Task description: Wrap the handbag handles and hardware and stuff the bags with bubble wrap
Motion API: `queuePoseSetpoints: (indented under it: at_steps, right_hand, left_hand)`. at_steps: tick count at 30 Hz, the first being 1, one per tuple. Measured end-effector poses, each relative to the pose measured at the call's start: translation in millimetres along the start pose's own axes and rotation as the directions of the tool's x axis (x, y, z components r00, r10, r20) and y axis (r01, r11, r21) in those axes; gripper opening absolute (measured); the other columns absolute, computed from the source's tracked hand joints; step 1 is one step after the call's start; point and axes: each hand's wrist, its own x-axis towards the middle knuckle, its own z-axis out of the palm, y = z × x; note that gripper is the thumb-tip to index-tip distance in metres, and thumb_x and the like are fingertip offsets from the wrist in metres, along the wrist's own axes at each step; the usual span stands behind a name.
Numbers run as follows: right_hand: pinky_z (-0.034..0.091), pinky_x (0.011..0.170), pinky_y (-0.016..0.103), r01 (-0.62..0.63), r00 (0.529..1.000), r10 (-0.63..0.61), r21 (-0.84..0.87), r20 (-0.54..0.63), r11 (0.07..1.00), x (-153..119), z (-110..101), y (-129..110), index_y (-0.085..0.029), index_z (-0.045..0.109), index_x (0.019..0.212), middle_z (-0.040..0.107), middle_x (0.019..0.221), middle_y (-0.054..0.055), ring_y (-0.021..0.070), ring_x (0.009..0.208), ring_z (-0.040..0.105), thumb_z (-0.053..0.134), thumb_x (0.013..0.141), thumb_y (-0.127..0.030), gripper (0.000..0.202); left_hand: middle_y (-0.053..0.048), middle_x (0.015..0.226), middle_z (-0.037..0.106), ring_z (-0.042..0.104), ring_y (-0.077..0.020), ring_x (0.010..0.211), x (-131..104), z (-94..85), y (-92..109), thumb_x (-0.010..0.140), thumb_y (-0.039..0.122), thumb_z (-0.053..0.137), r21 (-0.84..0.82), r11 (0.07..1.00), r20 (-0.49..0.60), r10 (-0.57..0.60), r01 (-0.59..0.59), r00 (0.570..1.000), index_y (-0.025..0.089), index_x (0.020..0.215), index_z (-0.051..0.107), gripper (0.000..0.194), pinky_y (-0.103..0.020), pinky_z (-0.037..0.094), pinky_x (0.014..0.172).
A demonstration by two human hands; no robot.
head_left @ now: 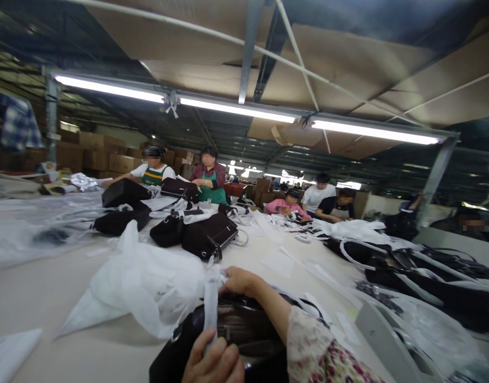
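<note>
A dark handbag (252, 324) with a shiny dark panel lies on the table right in front of me. A strap (211, 306) wrapped in white material stands up along its left side. My left hand (215, 359), at the bottom of the view, is closed around the strap's lower end. Reaching over the bag, my right hand (240, 281) has its fingers bent at the strap's upper end, closed on the white wrapping there; its fingertips are partly hidden. A floral sleeve (324, 351) covers my right arm. Crumpled white wrapping sheet (149, 282) lies left of the bag.
Several dark bags (208, 234) with white-wrapped straps stand farther back on the table (120, 356). More dark bags (412, 276) and clear plastic (436, 330) lie at right, near a grey box-like piece (388, 340). Co-workers (210, 178) work across the table.
</note>
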Motion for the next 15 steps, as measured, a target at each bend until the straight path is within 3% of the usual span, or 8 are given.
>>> queuePoseSetpoints:
  at_steps: [3, 7, 11, 15]
  right_hand:
    - [0.046, 0.071, 0.028, -0.017, 0.990, 0.002, -0.113, -0.138, 0.993, -16, -24, 5, -0.016, 0.064, 0.090, 0.069, 0.089, 0.002, 0.0180, 0.084, 0.063, 0.072, 0.073, -0.019, 0.019]
    - [0.041, 0.082, 0.032, -0.022, 0.953, -0.044, -0.216, -0.299, 0.976, -48, -43, 7, -0.019, 0.063, 0.100, 0.068, 0.103, 0.008, 0.0248, 0.102, 0.060, 0.059, 0.072, -0.012, 0.029]
    - [0.045, 0.070, 0.034, -0.104, 0.945, 0.047, -0.159, -0.325, 0.982, -65, -53, 10, -0.015, 0.063, 0.083, 0.070, 0.085, 0.011, 0.0269, 0.085, 0.064, 0.057, 0.069, -0.015, 0.015]
    - [0.045, 0.055, 0.029, -0.089, 0.955, 0.091, 0.020, -0.282, 0.996, -65, -67, 6, -0.016, 0.059, 0.068, 0.062, 0.057, 0.004, 0.0202, 0.059, 0.061, 0.060, 0.066, -0.022, 0.006]
  left_hand:
    - [0.002, 0.083, 0.071, 0.061, -0.0111, 0.086, 6, 1.2, -4, 0.101, 0.015, 0.036, -0.038, 0.997, -0.002, -0.072, 0.072, 0.997, 0.022, 0.083, 0.066, 0.035, -0.030, 0.026, 0.115]
    - [0.001, 0.086, 0.071, 0.059, -0.0139, 0.089, 10, 1.7, 0, 0.103, 0.019, 0.028, -0.063, 0.988, 0.028, -0.140, 0.141, 0.990, 0.021, 0.082, 0.066, 0.043, -0.030, 0.027, 0.111]
    - [-0.001, 0.083, 0.069, 0.058, -0.0181, 0.089, 19, -3.2, 4, 0.103, 0.027, 0.030, -0.071, 0.975, 0.090, -0.203, 0.210, 0.975, 0.021, 0.083, 0.063, 0.040, -0.036, 0.029, 0.103]
    - [0.000, 0.067, 0.063, 0.053, -0.0208, 0.070, 51, -12.7, -6, 0.095, 0.030, 0.047, -0.079, 0.934, 0.342, -0.303, 0.349, 0.889, 0.022, 0.072, 0.059, 0.027, -0.040, 0.037, 0.080]
